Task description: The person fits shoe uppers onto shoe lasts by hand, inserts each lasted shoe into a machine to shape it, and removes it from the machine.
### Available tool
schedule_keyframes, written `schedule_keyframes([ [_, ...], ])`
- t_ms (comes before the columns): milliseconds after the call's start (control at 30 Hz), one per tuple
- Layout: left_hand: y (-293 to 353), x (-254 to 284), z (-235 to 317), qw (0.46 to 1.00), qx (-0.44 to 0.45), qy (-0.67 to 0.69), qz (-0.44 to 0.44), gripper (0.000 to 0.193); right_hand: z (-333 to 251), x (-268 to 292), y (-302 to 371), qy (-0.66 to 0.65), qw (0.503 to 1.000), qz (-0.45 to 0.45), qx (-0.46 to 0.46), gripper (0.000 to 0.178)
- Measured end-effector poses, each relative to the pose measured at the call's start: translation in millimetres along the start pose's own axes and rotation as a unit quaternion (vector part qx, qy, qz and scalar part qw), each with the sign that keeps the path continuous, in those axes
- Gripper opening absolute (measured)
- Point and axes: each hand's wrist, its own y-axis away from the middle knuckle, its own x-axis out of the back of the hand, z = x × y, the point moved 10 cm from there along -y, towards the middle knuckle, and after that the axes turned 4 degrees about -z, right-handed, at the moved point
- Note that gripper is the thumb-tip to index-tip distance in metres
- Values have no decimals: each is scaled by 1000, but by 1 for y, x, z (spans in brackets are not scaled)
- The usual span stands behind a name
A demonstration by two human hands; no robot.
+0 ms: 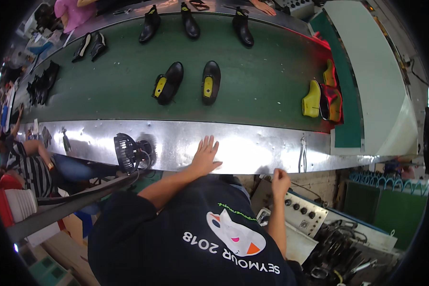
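My left hand lies palm down on the bare metal ledge, its fingers stretched out and a little spread. Over the ledge's near edge, further right, my right hand has its fingers curled together; what is inside them, if anything, is hidden. A slim metal hand tool lies on the ledge just beyond my right hand. On the green conveyor belt ahead rest a black shoe with a yellow insole and a tilted black ankle boot, also yellow inside. Neither hand touches them.
A small black fan stands on the ledge to my left. Several black boots line the belt's far side. At right, yellow-lined boots sit by a white machine housing. A control panel is below right. A person sits at left.
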Motion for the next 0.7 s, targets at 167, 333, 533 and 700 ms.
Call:
schedule_keyframes([
  [167, 11, 11, 9, 999, 3, 42, -9, 74, 13, 38, -150, 69, 989, 78, 103, 56],
  [333, 14, 13, -2, 998, 35, 39, 15, 63, 11, 44, -283, 136, 984, 81, 83, 91],
  [533, 18, 31, 17, 989, 136, 28, 52, 59, -5, 18, -343, 175, 983, 46, 35, 115],
  [700, -13, 100, -4, 959, 189, 40, 206, 55, 0, 25, -355, 145, 987, 65, -23, 113],
])
